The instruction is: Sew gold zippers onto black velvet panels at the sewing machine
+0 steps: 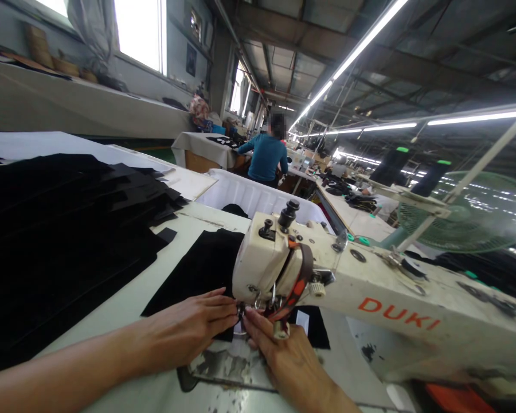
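A piece of black fabric [198, 264] lies on the sewing machine bed, under the head of a white sewing machine [258, 264] marked "DUKI". My left hand [189, 321] rests on this fabric with its fingers stretched toward the needle area. Just right of the presser foot, my right hand [290, 355] has its fingers pressed together at the fabric's edge. Between my fingertips a small pale patch shows, too small to name. Part of the black fabric, with a white label [302, 320] on it, appears beyond my right hand. The machine head partly covers the stitching point.
A large stack of black fabric pieces [69, 229] covers the table's left side. Behind the machine stands a white plastic bin [266, 198]. A person in a blue top [264, 158] sits further ahead. Thread cones [430, 178] and a green fan [464, 212] are at right.
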Action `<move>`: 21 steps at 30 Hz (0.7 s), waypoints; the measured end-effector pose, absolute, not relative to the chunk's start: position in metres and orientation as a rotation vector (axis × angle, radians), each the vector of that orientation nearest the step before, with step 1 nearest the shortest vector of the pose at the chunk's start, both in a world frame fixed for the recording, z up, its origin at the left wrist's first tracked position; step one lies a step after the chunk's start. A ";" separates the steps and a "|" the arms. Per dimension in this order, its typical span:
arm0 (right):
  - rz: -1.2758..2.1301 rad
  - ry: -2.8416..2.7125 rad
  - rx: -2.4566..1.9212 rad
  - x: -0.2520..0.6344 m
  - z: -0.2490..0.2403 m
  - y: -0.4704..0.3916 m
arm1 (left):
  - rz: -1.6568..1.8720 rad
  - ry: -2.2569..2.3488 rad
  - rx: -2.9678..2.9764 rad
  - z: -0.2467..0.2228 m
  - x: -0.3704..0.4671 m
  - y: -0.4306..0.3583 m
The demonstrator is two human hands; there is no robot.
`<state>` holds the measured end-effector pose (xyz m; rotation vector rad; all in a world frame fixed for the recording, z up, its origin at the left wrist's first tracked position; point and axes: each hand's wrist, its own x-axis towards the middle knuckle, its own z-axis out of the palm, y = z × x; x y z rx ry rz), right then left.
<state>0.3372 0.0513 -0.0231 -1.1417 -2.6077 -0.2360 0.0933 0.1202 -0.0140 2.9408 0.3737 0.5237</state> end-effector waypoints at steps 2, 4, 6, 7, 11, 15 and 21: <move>-0.273 -2.630 -1.135 0.337 -0.024 0.052 | 0.526 0.391 2.955 -0.017 0.093 0.121; -0.306 -2.641 -1.130 0.337 -0.025 0.052 | 0.541 0.399 2.957 -0.021 0.094 0.122; -0.324 -2.634 -1.123 0.336 -0.026 0.052 | 0.551 0.413 2.951 -0.025 0.095 0.122; -0.330 -2.625 -1.120 0.336 -0.026 0.052 | 0.554 0.420 2.947 -0.026 0.095 0.122; -0.372 -2.594 -1.109 0.337 -0.025 0.052 | 0.527 0.448 2.943 -0.025 0.095 0.122; -0.389 -2.603 -1.110 0.338 -0.026 0.052 | 0.503 0.458 2.916 -0.021 0.094 0.122; -0.431 -2.557 -1.047 0.338 -0.028 0.052 | 0.415 0.495 2.790 -0.012 0.093 0.118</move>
